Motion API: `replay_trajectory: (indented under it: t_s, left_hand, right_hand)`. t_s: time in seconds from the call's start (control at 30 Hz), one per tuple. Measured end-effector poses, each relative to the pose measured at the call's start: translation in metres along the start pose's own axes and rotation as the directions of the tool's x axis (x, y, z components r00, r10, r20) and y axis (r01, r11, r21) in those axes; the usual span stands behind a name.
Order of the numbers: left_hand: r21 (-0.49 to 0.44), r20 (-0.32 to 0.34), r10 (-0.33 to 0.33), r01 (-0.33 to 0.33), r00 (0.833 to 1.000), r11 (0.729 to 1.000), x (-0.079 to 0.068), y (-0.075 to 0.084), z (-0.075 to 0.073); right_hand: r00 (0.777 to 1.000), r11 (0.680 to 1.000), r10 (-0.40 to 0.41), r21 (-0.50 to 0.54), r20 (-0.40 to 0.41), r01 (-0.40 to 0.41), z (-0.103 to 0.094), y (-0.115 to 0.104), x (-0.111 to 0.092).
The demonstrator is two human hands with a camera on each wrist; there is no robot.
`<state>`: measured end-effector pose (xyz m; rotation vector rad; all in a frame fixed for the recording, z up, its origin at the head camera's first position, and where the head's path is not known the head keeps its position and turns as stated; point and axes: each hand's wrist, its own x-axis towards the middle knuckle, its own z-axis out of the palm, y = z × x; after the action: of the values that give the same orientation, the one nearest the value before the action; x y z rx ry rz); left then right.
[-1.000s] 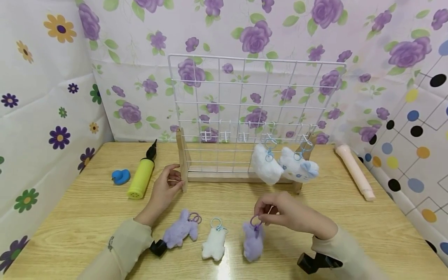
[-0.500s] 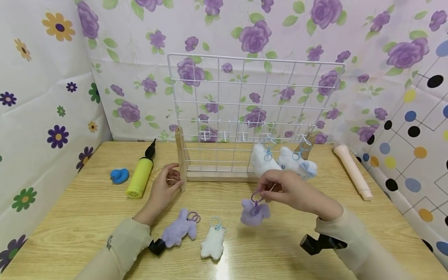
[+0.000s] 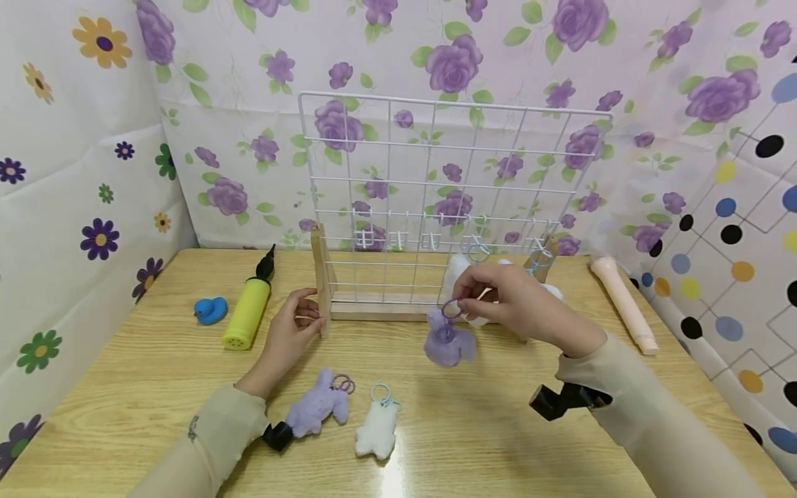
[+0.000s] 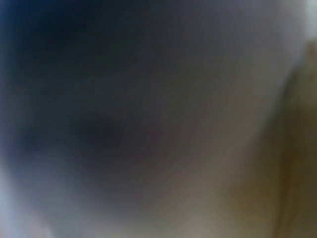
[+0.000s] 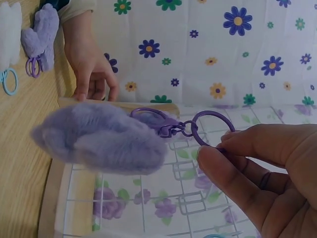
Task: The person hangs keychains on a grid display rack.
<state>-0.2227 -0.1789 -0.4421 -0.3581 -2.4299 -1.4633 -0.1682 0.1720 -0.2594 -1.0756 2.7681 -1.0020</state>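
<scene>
My right hand [image 3: 513, 304] pinches the purple ring [image 5: 213, 129] of a purple plush keychain [image 3: 448, 342] between thumb and forefinger. The plush hangs in the air before the lower part of a white wire grid rack [image 3: 429, 187]. With curled fingers, my left hand [image 3: 292, 325] holds the rack's left wooden post [image 3: 322, 283]. Two white plush keychains hang from hooks at the rack's right, largely hidden behind my right hand. On the table lie another purple plush keychain [image 3: 317, 404] and a white plush keychain [image 3: 377, 429]. The left wrist view is dark and blurred.
Several white hooks [image 3: 398, 240] line a low bar of the grid. A yellow hand pump [image 3: 248, 315] and a blue toy duck [image 3: 210, 310] are on the left of the wooden table [image 3: 473, 443]. A pale pink tube [image 3: 623, 304] lies at the right.
My right hand has lifted the purple plush keychain off the table and carried it forward toward the rack, now covering part of the hanging white plushes. My left hand stays at the post.
</scene>
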Motion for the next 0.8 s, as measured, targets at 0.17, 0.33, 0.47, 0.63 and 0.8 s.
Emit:
replay_trajectory:
  t_s: [0.17, 0.33, 0.47, 0.63, 0.8]
  left_hand:
    - [-0.009, 0.002, 0.001, -0.001, 1.000, 1.000, 0.000, -0.001, 0.001]
    - [-0.014, 0.001, 0.000, 0.000, 1.000, 1.000, -0.001, 0.000, 0.002]
    - [-0.013, 0.001, -0.010, 0.010, 1.000, 1.000, -0.001, 0.000, 0.001]
    - [-0.031, 0.014, -0.034, 0.035, 0.999, 0.999, 0.000, 0.001, 0.000]
    - [-0.033, 0.024, -0.066, 0.067, 0.998, 0.997, -0.003, 0.015, -0.003]
  right_hand:
    - [0.999, 0.999, 0.036, 0.004, -0.020, -0.035, -0.007, -0.003, 0.007]
    - [0.994, 0.997, 0.079, -0.014, -0.076, -0.081, -0.009, -0.003, 0.016]
    - [0.985, 0.993, 0.110, -0.021, -0.129, -0.114, -0.010, -0.005, 0.026]
    - [0.977, 0.989, 0.140, -0.033, -0.163, -0.147, -0.010, -0.006, 0.038]
    - [0.970, 0.980, 0.172, -0.068, -0.171, -0.186, -0.011, -0.005, 0.047]
